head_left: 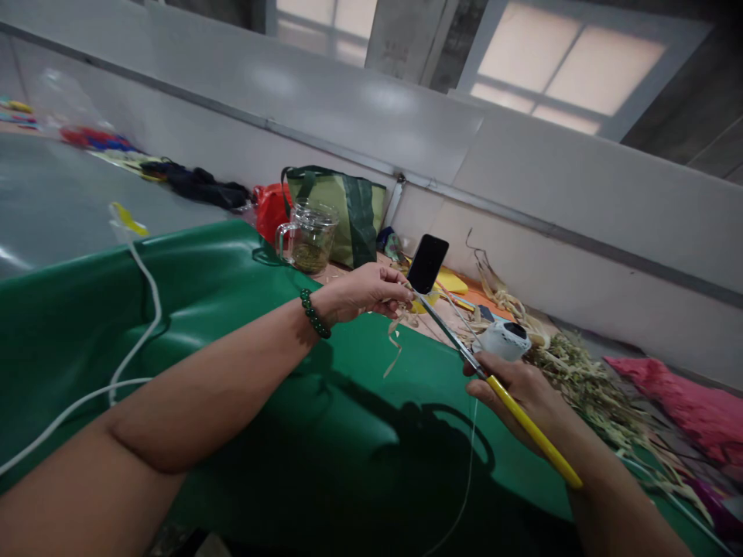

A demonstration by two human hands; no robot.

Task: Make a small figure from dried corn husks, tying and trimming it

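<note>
My right hand (pixel 514 391) is closed around a pair of scissors (pixel 450 333) with metal blades and a yellow handle. The scissors slant up and left, and their tip reaches my left fingers. A green bead bracelet circles the wrist of my left hand (pixel 368 294), whose thumb and fingers pinch a thin, pale, dried-looking strip (pixel 393 352). The strip's loose end curls down below the hand. Under my right hand hangs a fine white thread (pixel 469 472); where it starts is hidden. A white spool-like object (pixel 504 340) stands just behind that hand.
A green sheet (pixel 232 480) covers the near surface. Behind it stand a phone (pixel 428 263), a glass mug (pixel 310 240), a green bag (pixel 337 213) and a red bag (pixel 272 210). Dried plant stalks (pixel 586 379) and pink cloth (pixel 685 402) lie right. A white cable (pixel 151 309) crosses the left.
</note>
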